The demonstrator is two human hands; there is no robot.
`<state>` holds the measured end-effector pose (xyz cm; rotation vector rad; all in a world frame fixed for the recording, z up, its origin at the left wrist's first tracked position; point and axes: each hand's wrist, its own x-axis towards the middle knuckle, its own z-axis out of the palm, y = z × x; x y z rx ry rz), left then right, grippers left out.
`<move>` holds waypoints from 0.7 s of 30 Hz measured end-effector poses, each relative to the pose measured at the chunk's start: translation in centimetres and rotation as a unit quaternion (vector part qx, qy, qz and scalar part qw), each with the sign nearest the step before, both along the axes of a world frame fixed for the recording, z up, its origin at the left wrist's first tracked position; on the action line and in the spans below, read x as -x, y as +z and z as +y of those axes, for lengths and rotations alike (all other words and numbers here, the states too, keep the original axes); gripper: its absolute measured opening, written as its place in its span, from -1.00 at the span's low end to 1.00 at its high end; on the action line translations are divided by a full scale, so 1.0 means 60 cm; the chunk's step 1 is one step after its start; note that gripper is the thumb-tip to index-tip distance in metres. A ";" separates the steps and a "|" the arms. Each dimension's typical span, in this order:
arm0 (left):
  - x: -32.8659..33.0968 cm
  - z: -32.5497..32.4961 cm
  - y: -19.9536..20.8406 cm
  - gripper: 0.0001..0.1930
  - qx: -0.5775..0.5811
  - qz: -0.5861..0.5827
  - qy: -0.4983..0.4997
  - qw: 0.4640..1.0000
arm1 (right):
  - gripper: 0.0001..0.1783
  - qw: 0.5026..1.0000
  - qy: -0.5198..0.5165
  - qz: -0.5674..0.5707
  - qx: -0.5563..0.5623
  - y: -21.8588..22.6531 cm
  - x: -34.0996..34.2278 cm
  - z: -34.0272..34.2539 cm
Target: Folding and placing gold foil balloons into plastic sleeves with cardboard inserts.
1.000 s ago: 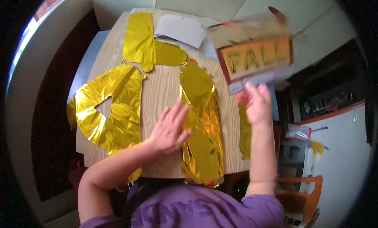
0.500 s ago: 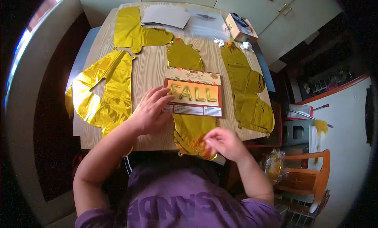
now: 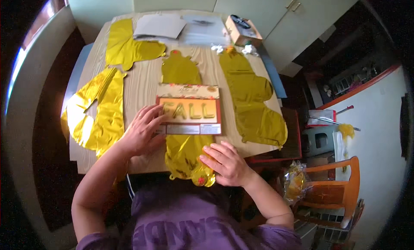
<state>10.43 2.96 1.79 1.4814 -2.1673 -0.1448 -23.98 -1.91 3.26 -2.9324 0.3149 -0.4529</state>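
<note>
A flat printed package [image 3: 188, 128], orange and dark red with pictured balloon letters, lies across the middle of a flat gold foil balloon [image 3: 181, 72], hiding that part. My left hand [image 3: 144, 131] rests at the package's left edge, fingers spread, fingertips on it. At the balloon's near end, by the table's front edge, my right hand [image 3: 228, 166] lies open with its fingertips on the foil. A small red spot [image 3: 201, 180] shows on that end. Both palms are hidden.
More flat gold foil balloons lie at the far left [image 3: 120, 47], near left [image 3: 113, 116] and right [image 3: 254, 107] of the wooden table [image 3: 146, 86]. White sheets [image 3: 159, 26], clear plastic [image 3: 202, 32] and a small box [image 3: 243, 32] stand at the back. A chair [image 3: 327, 189] stands at right.
My right hand has gone from bent, blurred fingers at the balloon's near end to spread fingers on it. The red spot there now shows plainly. The whole view has shifted; my left hand stays by the package.
</note>
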 end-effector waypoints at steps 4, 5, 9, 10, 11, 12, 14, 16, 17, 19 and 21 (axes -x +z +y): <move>0.007 -0.040 0.053 -0.51 -0.047 0.063 0.026 0.997 | -0.30 0.956 -0.014 0.022 -0.293 0.080 0.039 -0.113; 0.015 -0.062 0.068 -0.61 -0.015 0.075 0.028 0.997 | -0.42 0.919 -0.086 -0.003 -0.384 0.092 0.048 -0.165; 0.074 -0.199 0.103 -0.76 -0.056 0.217 0.027 0.974 | -0.86 0.880 -0.317 -0.217 -0.281 0.061 0.050 -0.474; 0.095 -0.229 0.105 -0.76 -0.083 0.244 0.035 0.966 | -0.82 0.872 -0.394 -0.216 -0.196 0.057 0.045 -0.542; 0.107 -0.250 0.106 -0.78 -0.088 0.228 0.032 0.969 | -0.81 0.846 -0.413 -0.263 -0.211 0.036 0.031 -0.615; 0.126 -0.276 0.106 -0.78 -0.091 0.216 0.017 0.972 | -0.72 0.842 -0.415 -0.293 -0.182 0.010 0.049 -0.691; 0.130 -0.285 0.096 -0.77 -0.110 0.234 0.006 0.966 | -0.62 0.828 -0.521 -0.167 -0.122 0.005 -0.033 -0.741; 0.138 -0.295 0.089 -0.78 -0.101 0.221 -0.009 0.970 | -0.60 0.816 -0.553 -0.146 -0.076 -0.011 -0.087 -0.762; 0.135 -0.299 0.080 -0.79 -0.097 0.233 -0.003 0.968 | -0.61 0.821 -0.548 -0.076 -0.139 -0.008 -0.112 -0.753; 0.151 -0.324 0.080 -0.78 -0.098 0.246 -0.027 0.964 | -0.67 0.808 -0.577 -0.087 -0.076 -0.032 -0.090 -0.760; 0.147 -0.352 0.073 -0.75 -0.127 0.291 -0.005 0.948 | -0.72 0.831 -0.518 -0.177 -0.097 -0.031 -0.088 -0.742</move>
